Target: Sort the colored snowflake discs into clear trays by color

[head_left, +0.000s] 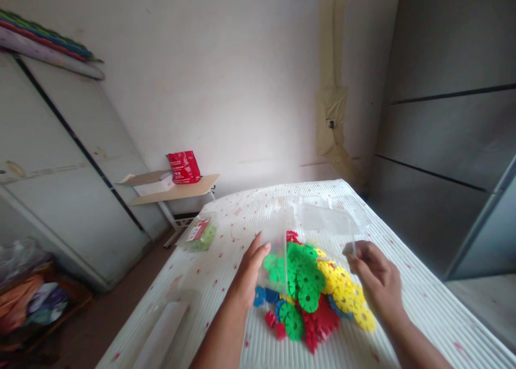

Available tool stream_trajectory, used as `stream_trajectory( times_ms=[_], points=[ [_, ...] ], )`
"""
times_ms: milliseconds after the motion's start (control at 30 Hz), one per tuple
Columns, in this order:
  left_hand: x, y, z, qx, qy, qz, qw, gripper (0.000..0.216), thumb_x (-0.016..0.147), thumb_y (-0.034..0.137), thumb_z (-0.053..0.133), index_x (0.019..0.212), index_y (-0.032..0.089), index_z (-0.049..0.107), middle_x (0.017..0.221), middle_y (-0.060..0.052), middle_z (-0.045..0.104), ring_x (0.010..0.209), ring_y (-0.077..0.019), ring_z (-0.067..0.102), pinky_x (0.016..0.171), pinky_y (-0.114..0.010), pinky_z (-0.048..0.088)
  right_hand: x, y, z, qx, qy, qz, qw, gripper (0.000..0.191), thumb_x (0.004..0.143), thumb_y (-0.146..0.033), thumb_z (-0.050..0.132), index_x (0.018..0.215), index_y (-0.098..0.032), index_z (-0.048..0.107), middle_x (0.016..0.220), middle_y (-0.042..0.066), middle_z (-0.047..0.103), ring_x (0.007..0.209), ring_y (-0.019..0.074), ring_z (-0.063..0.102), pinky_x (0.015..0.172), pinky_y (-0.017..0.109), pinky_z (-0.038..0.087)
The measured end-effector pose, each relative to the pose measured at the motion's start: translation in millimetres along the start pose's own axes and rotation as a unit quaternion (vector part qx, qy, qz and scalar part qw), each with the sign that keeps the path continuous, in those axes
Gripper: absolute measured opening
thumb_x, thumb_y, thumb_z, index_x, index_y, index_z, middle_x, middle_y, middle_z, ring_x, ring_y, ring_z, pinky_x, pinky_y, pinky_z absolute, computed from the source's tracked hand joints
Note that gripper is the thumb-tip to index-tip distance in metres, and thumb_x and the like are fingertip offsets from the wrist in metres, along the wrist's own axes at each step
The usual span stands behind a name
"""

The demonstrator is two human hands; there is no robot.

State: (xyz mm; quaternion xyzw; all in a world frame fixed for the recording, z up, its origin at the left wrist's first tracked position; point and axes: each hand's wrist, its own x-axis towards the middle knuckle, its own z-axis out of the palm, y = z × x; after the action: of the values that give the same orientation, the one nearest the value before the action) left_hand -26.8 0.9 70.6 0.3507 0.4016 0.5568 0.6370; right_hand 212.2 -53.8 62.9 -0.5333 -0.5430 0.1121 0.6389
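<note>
A clear plastic box (278, 230) is held between my two hands over a pile of flat, notched plastic discs. My left hand (248, 269) grips its left side, with the thumb along the near wall. At the right edge, my right hand (377, 277) pinches the plastic between thumb and fingers. Green discs (304, 277) lie mid-pile, and some show through the box's clear wall. Yellow discs (342, 288) spread to the right, close to my right hand. Red discs (322, 320) sit at the front, and blue discs (261, 295) lie at the left.
The pile rests on a white ribbed cover (226, 234). Further left stands a clear box with green contents (205, 234). Another clear container (167, 326) lies near the front left. Behind is a small table (181, 190) bearing a red bag (184, 167). Cabinets flank both sides.
</note>
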Motion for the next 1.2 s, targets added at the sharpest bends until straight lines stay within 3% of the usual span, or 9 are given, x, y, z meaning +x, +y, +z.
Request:
stream_trajectory(
  times_ms=[133, 300, 433, 600, 733, 833, 933, 1033, 1200],
  points=[
    [-5.9, 9.7, 6.5, 0.073, 0.005, -0.014, 0.997, 0.058, 0.068, 0.027, 0.072, 0.124, 0.028, 0.055, 0.128, -0.007, 0.057, 0.119, -0.0319, 0.049, 0.082, -0.036, 0.049, -1.1, -1.5, 1.6, -0.013, -0.025, -0.017, 0.999, 0.02, 0.079, -0.034, 0.053, 0.066, -0.02, 0.047, 0.058, -0.003, 0.047, 0.052, 0.0108, 0.043, 0.047, 0.022, 0.037],
    [-15.6, 20.6, 6.9, 0.086, -0.02, 0.095, 0.992, 0.06, 0.063, 0.013, 0.073, 0.12, 0.026, 0.058, 0.137, -0.004, 0.047, 0.133, -0.0277, 0.03, 0.105, -0.034, 0.029, -2.4, -2.7, 3.4, -0.037, -0.047, -0.053, 0.997, 0.02, 0.081, -0.033, 0.052, 0.067, -0.02, 0.048, 0.058, -0.003, 0.047, 0.052, 0.0108, 0.045, 0.047, 0.022, 0.038],
    [-18.4, 22.7, 5.5, 0.143, -0.05, 0.132, 0.98, 0.064, 0.058, 0.009, 0.076, 0.117, 0.026, 0.06, 0.137, -0.004, 0.047, 0.135, -0.0274, 0.027, 0.109, -0.031, 0.021, -3.6, -5.7, 5.8, -0.054, -0.059, -0.084, 0.993, 0.018, 0.083, -0.032, 0.05, 0.069, -0.02, 0.049, 0.06, -0.003, 0.049, 0.054, 0.011, 0.046, 0.05, 0.022, 0.04],
    [-14.1, 23.3, -3.8, 0.086, 0.047, 0.124, 0.987, 0.06, 0.067, 0.023, 0.072, 0.124, 0.031, 0.053, 0.135, -0.002, 0.05, 0.127, -0.0244, 0.04, 0.1, -0.03, 0.033, -5.1, -7.7, 8.7, -0.049, -0.066, -0.095, 0.992, 0.018, 0.083, -0.029, 0.05, 0.068, -0.021, 0.047, 0.06, -0.003, 0.05, 0.052, 0.0101, 0.046, 0.049, 0.021, 0.041],
    [-13.6, 19.5, -24.0, -0.027, 0.082, 0.074, 0.994, 0.052, 0.076, 0.035, 0.061, 0.126, 0.029, 0.048, 0.122, -0.006, 0.06, 0.102, -0.0216, 0.059, 0.079, -0.03, 0.046, -7.0, -7.6, 11.3, -0.049, -0.083, -0.095, 0.991, 0.021, 0.083, -0.031, 0.049, 0.066, -0.022, 0.043, 0.059, -0.003, 0.048, 0.051, 0.0103, 0.046, 0.048, 0.021, 0.041],
    [-17.2, 8.9, -34.4, -0.121, 0.056, 0.026, 0.991, 0.041, 0.078, 0.04, 0.056, 0.115, 0.021, 0.055, 0.114, -0.01, 0.064, 0.089, -0.0195, 0.063, 0.073, -0.03, 0.047, -11.5, -8.9, 16.8, -0.045, -0.099, -0.118, 0.987, 0.021, 0.084, -0.029, 0.049, 0.066, -0.022, 0.041, 0.06, -0.003, 0.048, 0.052, 0.0109, 0.048, 0.048, 0.022, 0.042],
    [-21.5, -6.0, -34.9, -0.182, 0.01, -0.008, 0.983, 0.034, 0.079, 0.04, 0.056, 0.105, 0.018, 0.06, 0.111, -0.013, 0.064, 0.093, -0.0225, 0.063, 0.078, -0.034, 0.048, -21.0, -10.7, 26.8, -0.044, -0.127, -0.16, 0.978, 0.017, 0.085, -0.025, 0.049, 0.069, -0.022, 0.042, 0.064, -0.003, 0.052, 0.054, 0.0107, 0.051, 0.05, 0.021, 0.044],
    [-24.7, -19.3, -30.1, -0.205, -0.019, -0.014, 0.979, 0.033, 0.079, 0.036, 0.058, 0.106, 0.018, 0.06, 0.111, -0.012, 0.063, 0.096, -0.0251, 0.062, 0.083, -0.039, 0.047, -33.6, -10.6, 38.7, -0.047, -0.157, -0.177, 0.97, 0.012, 0.087, -0.023, 0.046, 0.075, -0.022, 0.044, 0.071, -0.002, 0.055, 0.058, 0.0107, 0.054, 0.053, 0.021, 0.046],
    [-28.8, -32.3, -23.9, -0.2, -0.06, -0.018, 0.978, 0.036, 0.081, 0.038, 0.057, 0.111, 0.019, 0.057, 0.106, -0.009, 0.063, 0.096, -0.0266, 0.062, 0.086, -0.042, 0.046, -47.3, -6.9, 52.1, -0.058, -0.169, -0.145, 0.973, 0.004, 0.088, -0.026, 0.046, 0.085, -0.023, 0.047, 0.077, 0.0, 0.057, 0.064, 0.0125, 0.058, 0.059, 0.022, 0.05]
  ],
)
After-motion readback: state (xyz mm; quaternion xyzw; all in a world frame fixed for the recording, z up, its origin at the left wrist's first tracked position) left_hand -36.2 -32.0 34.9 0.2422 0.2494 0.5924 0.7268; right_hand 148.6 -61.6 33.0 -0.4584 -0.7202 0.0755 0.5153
